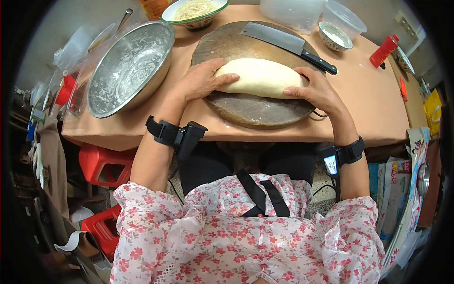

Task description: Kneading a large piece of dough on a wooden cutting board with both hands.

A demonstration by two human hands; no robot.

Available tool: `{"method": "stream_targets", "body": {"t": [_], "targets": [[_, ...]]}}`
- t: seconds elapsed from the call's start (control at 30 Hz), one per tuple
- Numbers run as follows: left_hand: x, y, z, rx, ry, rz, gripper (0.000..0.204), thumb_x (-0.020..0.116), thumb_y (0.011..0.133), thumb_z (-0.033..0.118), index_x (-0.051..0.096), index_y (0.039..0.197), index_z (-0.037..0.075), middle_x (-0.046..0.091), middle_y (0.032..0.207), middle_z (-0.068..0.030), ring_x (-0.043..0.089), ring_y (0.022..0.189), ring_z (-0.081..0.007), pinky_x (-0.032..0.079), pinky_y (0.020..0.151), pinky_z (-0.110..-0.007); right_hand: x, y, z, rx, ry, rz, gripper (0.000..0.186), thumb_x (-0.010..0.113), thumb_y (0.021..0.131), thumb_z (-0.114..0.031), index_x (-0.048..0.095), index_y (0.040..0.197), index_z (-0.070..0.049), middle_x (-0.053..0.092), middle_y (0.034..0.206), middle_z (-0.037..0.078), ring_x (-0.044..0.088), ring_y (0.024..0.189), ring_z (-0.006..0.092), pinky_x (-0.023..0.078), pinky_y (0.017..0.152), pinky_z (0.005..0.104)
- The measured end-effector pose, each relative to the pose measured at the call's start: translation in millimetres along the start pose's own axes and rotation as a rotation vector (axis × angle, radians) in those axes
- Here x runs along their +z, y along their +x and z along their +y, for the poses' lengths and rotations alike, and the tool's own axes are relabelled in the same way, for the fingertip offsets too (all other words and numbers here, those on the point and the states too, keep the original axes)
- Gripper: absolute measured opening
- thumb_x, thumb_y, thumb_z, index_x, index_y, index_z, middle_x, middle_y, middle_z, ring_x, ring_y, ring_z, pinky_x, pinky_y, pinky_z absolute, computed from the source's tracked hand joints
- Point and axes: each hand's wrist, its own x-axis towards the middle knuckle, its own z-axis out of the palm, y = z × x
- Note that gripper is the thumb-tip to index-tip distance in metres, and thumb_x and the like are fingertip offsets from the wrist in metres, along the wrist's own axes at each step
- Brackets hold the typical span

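Observation:
A thick, smooth log of pale dough [257, 78] lies crosswise on a round wooden chopping board [265, 111]. Around its left end curves my left hand [205, 79], thumb on the near side and fingers on the far side. My right hand [314, 88] grips the right end the same way, its thumb pressed to the front. Behind the dough, a cleaver [283, 42] with a black handle rests flat on the board, the handle reaching past the right edge near my right hand.
Left of the board a flour-dusted metal basin [132, 71] stands tilted. At the back are a bowl of noodles [195, 12], a clear plastic tub [293, 14] and a small bowl of white powder [335, 36]. A red bottle [384, 51] is at right; red stools [106, 163] stand below.

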Motion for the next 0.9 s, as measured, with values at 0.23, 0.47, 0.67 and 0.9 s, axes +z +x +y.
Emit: {"method": "stream_targets", "body": {"t": [0.23,0.47,0.67,0.9], "targets": [[-1,-18,12,0.081,-0.053,0.061,0.069,0.082,0.077,0.032,0.053,0.130,-0.002,0.066,0.111,-0.0254,0.064,0.108,-0.0323,0.049,0.092,-0.039,11,-17,-6,-0.118,-0.081,0.135,0.065,0.088,0.066,-0.023,0.054,0.118,0.000,0.067,0.107,0.022,0.064,0.102,0.0359,0.050,0.088,0.0389],[9,-32,25,0.235,0.039,0.230,0.073,0.086,0.067,0.006,0.054,0.132,0.004,0.064,0.108,-0.0103,0.059,0.104,-0.0217,0.047,0.094,-0.033,27,-34,-6,-0.413,-0.351,0.423,0.053,0.083,0.068,-0.011,0.054,0.111,-0.008,0.065,0.101,0.011,0.060,0.095,0.0343,0.044,0.081,0.0407],[4,-30,40,0.337,0.443,0.373,0.062,0.081,0.070,0.009,0.057,0.127,0.011,0.065,0.112,-0.0097,0.058,0.109,-0.0289,0.041,0.100,-0.039,25,-29,2,-0.471,-0.411,0.491,0.055,0.081,0.067,-0.006,0.053,0.115,-0.011,0.063,0.106,0.008,0.058,0.100,0.0289,0.040,0.082,0.0398],[11,-33,32,0.225,0.386,0.315,0.053,0.080,0.075,0.019,0.058,0.122,0.009,0.064,0.115,-0.0095,0.058,0.112,-0.0303,0.038,0.102,-0.041,16,-29,-3,-0.418,-0.368,0.345,0.051,0.078,0.078,-0.022,0.053,0.120,-0.009,0.064,0.111,0.010,0.060,0.104,0.0305,0.040,0.088,0.0416]]}}
